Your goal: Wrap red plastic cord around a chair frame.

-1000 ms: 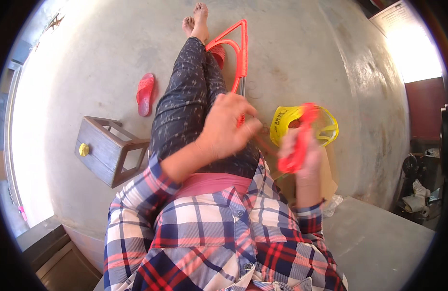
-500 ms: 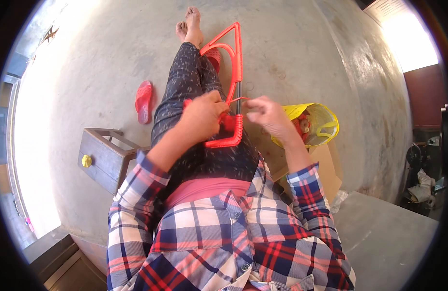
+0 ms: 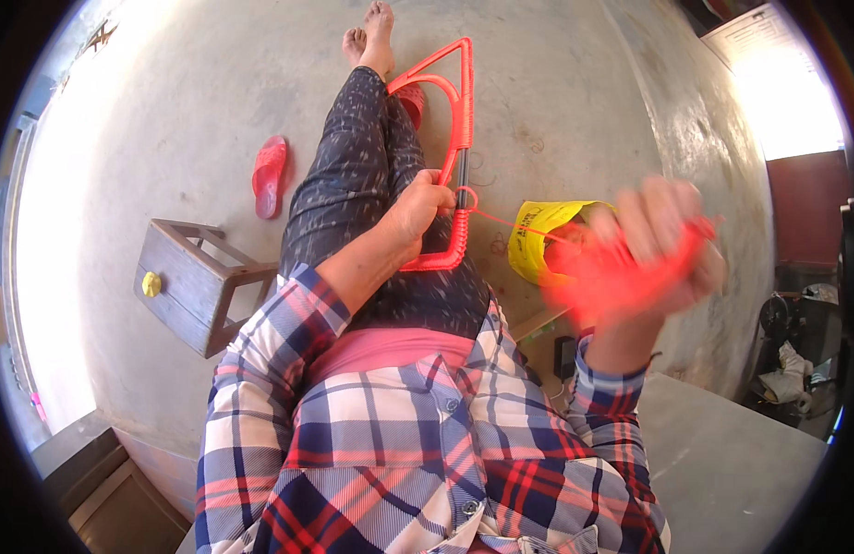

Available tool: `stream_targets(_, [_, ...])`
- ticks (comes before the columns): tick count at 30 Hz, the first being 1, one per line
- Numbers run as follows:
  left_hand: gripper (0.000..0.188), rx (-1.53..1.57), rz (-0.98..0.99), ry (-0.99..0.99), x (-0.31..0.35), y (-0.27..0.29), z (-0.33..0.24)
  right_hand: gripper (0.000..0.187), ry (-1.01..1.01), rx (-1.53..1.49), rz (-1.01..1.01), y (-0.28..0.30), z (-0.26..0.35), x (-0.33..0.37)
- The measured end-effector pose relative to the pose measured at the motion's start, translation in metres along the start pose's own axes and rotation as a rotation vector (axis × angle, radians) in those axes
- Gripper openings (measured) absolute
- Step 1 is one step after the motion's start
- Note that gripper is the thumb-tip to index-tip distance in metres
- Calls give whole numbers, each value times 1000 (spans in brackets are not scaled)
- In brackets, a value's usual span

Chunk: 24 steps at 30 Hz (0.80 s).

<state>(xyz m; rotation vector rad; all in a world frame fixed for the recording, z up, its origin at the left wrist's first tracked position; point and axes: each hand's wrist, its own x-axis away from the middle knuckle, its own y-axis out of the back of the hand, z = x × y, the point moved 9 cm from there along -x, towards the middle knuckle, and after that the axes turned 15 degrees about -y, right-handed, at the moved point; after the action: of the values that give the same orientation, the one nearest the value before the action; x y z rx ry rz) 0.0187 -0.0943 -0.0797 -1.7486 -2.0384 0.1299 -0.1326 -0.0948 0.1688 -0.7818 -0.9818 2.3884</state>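
Wrapping looks to be the step in hand: the left hand [image 3: 417, 210] grips the red frame [image 3: 453, 138] lying along the person's lap, where red cord [image 3: 501, 222] already coils round its bar. Raised and blurred, the right hand [image 3: 653, 249] clenches a bundle of cord [image 3: 611, 277] above the yellow bag [image 3: 538, 235] on the floor. Judging by the taut strand, the next turn calls for steady tension.

Bare concrete floor [image 3: 168, 111], sunlit at left; small wooden stool [image 3: 191, 282], poss. dark wall [image 3: 805, 208] at right.
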Motion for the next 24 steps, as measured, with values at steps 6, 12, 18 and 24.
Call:
stream_targets(6, [40, -17, -86, 32, 5, 0, 1, 26, -323, 20, 335, -88, -25, 10])
stream_targets(12, [42, -1000, 30, -898, 47, -34, -99, 44, -108, 37, 410, -66, 22, 16])
stream_targets(18, [12, -710, -66, -515, 21, 30, -85, 16, -373, 1392, -421, 42, -20, 21])
stream_targets(24, [33, -826, 86, -342, 9, 22, -23, 22, -565, 1505, -527, 139, -134, 20])
